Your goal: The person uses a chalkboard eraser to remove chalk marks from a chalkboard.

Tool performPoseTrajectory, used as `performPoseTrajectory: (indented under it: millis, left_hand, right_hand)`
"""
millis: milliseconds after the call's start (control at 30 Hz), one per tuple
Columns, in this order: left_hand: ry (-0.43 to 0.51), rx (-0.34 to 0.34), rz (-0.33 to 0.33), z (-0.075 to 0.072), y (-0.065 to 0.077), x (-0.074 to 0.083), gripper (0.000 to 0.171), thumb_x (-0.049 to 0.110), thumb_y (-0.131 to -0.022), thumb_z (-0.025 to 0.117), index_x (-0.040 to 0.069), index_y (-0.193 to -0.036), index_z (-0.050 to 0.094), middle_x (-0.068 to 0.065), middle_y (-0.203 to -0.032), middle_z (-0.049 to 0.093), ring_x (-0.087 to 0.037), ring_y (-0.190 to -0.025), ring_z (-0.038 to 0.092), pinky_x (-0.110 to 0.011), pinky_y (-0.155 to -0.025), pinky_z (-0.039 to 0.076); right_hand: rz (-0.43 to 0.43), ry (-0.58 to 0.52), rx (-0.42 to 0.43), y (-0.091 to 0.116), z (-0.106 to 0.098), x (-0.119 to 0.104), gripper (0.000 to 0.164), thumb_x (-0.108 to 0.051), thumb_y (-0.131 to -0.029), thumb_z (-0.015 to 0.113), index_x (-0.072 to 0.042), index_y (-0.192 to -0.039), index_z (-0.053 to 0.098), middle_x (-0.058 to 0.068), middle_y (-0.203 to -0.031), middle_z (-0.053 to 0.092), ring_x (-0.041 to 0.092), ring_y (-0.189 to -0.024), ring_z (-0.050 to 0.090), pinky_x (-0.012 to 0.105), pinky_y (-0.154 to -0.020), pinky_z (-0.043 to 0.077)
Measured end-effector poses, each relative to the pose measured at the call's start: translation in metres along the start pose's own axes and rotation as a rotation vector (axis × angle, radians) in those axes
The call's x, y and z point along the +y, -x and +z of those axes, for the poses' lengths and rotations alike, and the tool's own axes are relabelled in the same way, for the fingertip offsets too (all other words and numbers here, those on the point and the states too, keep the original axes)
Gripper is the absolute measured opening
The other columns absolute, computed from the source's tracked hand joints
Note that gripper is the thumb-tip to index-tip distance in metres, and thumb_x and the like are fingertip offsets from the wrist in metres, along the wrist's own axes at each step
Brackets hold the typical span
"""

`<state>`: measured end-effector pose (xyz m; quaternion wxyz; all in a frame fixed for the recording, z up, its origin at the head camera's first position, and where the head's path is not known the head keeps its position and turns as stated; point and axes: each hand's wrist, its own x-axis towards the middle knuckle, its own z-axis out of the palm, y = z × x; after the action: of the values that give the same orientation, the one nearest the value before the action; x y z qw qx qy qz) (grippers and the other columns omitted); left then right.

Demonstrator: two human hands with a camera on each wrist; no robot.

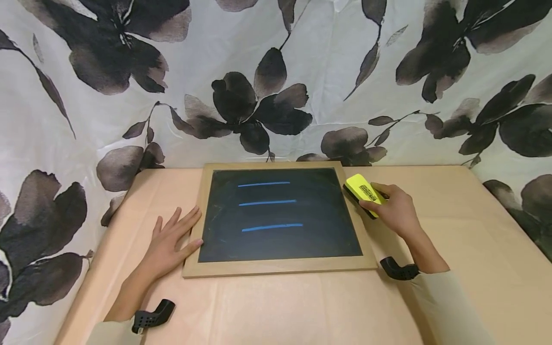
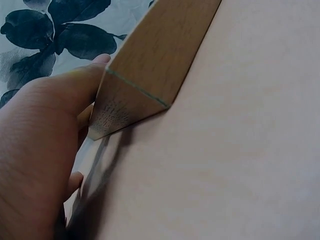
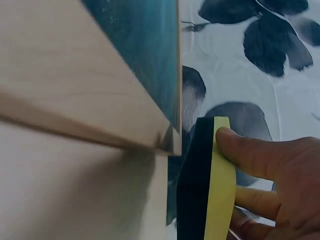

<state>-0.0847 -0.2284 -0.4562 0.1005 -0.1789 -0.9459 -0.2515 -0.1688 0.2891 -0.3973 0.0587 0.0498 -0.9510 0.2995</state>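
A wood-framed chalkboard lies on the table, with three blue lines drawn across its dark surface. My left hand rests at the board's left edge, its fingers spread and the thumb on the frame. In the left wrist view that hand is beside the frame's corner. With thumb and fingers, my right hand grips a yellow eraser with a black underside, held by the board's right edge. The right wrist view shows the eraser's dark pad facing the board.
The board stands on a pale wood-toned tabletop. Behind it and at both sides hangs a white cloth printed with dark flowers. A black wrist device sits on the left wrist, and another on the right.
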Motion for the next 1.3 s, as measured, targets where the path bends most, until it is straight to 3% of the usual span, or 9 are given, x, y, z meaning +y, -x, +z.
performPoseTrajectory:
  millis: [100, 267, 533, 867, 1300]
  left_hand:
    - [0.003, 0.0, -0.004, 0.0, 0.0, -0.001, 0.07, 0.041, -0.08, 0.061, 0.022, -0.14, 0.031, 0.002, -0.143, 0.029, -0.034, -0.131, 0.015, -0.058, -0.098, -0.005]
    - [-0.005, 0.001, -0.005, 0.0, 0.001, -0.003, 0.07, 0.042, -0.08, 0.061, 0.022, -0.14, 0.031, 0.001, -0.143, 0.029, -0.033, -0.131, 0.015, -0.058, -0.098, -0.005]
    - [-0.006, 0.004, -0.01, -0.001, 0.003, -0.003, 0.07, 0.042, -0.08, 0.061, 0.022, -0.14, 0.031, 0.001, -0.143, 0.029, -0.034, -0.131, 0.015, -0.059, -0.098, -0.003]
    - [-0.007, -0.003, -0.012, 0.0, 0.002, -0.005, 0.071, 0.042, -0.08, 0.061, 0.023, -0.141, 0.03, 0.002, -0.144, 0.028, -0.034, -0.132, 0.014, -0.058, -0.098, -0.004]
    - [-0.037, 0.001, -0.009, 0.001, 0.0, -0.002, 0.068, 0.043, -0.081, 0.059, 0.022, -0.14, 0.032, 0.003, -0.143, 0.029, -0.034, -0.131, 0.016, -0.059, -0.098, -0.003]
  right_hand:
    - [-0.069, 0.029, -0.044, -0.006, 0.001, -0.022, 0.067, -0.032, -0.074, 0.072, 0.005, -0.125, 0.048, 0.025, -0.109, 0.051, 0.035, -0.089, 0.046, 0.042, -0.065, 0.037]
    - [-0.161, 0.058, -0.118, -0.018, 0.013, -0.038, 0.061, -0.019, -0.075, 0.072, 0.007, -0.124, 0.048, 0.022, -0.105, 0.054, 0.031, -0.085, 0.046, 0.039, -0.068, 0.037]
    - [-0.194, 0.057, -0.183, -0.038, 0.03, -0.053, 0.06, -0.022, -0.076, 0.071, 0.002, -0.126, 0.049, 0.018, -0.107, 0.052, 0.029, -0.085, 0.044, 0.037, -0.068, 0.035]
    - [-0.233, 0.037, -0.224, -0.056, 0.051, -0.063, 0.056, -0.022, -0.076, 0.071, -0.001, -0.125, 0.051, 0.016, -0.11, 0.053, 0.027, -0.089, 0.046, 0.039, -0.074, 0.036]
    - [-0.286, 0.002, -0.266, -0.071, 0.058, -0.057, 0.052, -0.018, -0.078, 0.069, -0.002, -0.124, 0.051, 0.016, -0.119, 0.049, 0.029, -0.101, 0.044, 0.046, -0.084, 0.035]
